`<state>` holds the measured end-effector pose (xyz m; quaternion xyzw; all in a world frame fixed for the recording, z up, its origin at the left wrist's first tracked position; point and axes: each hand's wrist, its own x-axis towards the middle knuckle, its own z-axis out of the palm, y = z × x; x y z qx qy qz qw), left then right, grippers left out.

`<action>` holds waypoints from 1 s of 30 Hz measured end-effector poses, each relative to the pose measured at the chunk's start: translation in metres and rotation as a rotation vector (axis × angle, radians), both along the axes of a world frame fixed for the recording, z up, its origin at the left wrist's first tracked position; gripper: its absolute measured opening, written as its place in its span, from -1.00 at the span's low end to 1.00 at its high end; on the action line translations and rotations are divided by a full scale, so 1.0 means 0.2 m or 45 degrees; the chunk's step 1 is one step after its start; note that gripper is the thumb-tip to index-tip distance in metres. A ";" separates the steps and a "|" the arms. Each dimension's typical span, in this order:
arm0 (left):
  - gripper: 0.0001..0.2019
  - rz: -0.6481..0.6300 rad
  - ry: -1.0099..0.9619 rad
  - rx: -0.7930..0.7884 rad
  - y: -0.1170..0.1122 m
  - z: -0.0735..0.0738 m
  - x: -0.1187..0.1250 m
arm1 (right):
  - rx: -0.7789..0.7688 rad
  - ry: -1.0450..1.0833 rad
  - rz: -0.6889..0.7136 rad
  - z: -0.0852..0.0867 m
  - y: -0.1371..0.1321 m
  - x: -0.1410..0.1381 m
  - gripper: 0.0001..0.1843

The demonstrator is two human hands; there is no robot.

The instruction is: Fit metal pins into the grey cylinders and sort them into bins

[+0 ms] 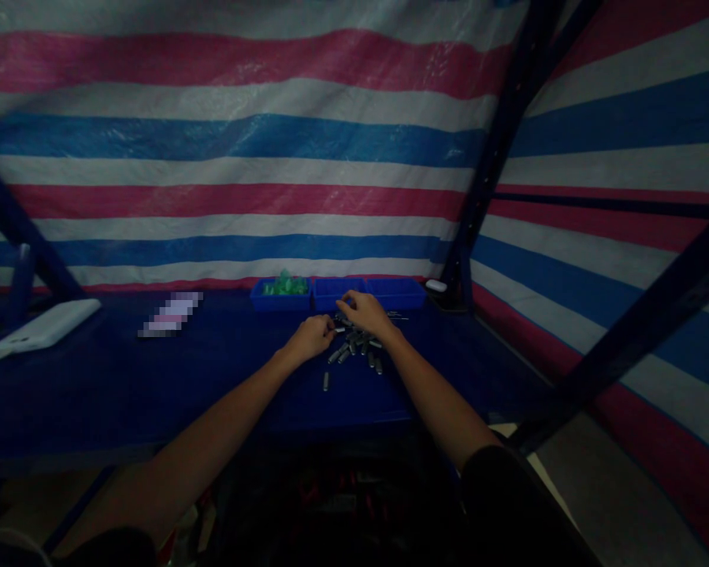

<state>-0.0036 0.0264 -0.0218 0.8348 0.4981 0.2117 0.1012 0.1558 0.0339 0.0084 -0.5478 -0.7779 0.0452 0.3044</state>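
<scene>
A loose heap of small grey metal cylinders [354, 346] lies on the dark blue tabletop [154, 378] in front of me. My left hand [311, 337] rests at the heap's left edge with its fingers curled, pinching at one small piece near its fingertips. My right hand [365, 311] lies palm down over the back of the heap, fingers bent onto the pieces. One stray cylinder [326, 381] lies apart, nearer to me. What each hand actually grips is too small and dim to make out.
Three shallow blue trays stand in a row behind the heap; the left tray [280, 298] holds green parts, the other two [336, 293] [397, 291] look dark inside. A white power bank [47, 324] lies far left. Striped tarpaulin and dark blue rack posts [496, 157] enclose the table.
</scene>
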 end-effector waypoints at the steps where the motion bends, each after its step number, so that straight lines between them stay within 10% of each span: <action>1: -0.87 0.001 -0.068 -0.033 0.00 0.00 -0.01 | 0.005 0.005 0.046 0.00 0.00 -0.01 -0.69; 9: -0.68 0.100 -0.866 -0.465 0.04 0.04 -0.06 | 0.032 0.047 0.349 0.00 -0.02 -0.02 -0.66; 15: -0.58 0.032 -0.988 -0.528 0.04 0.03 -0.04 | 0.065 -0.026 0.365 0.01 -0.03 -0.03 -0.82; 23: -0.58 -0.413 -0.092 -0.522 -0.04 0.10 -0.13 | 0.152 -0.041 0.023 0.07 -0.04 0.00 -0.61; 30: -0.81 -0.391 0.090 -0.314 -0.05 0.13 -0.13 | 0.105 -0.005 -0.455 0.10 0.05 0.06 -0.64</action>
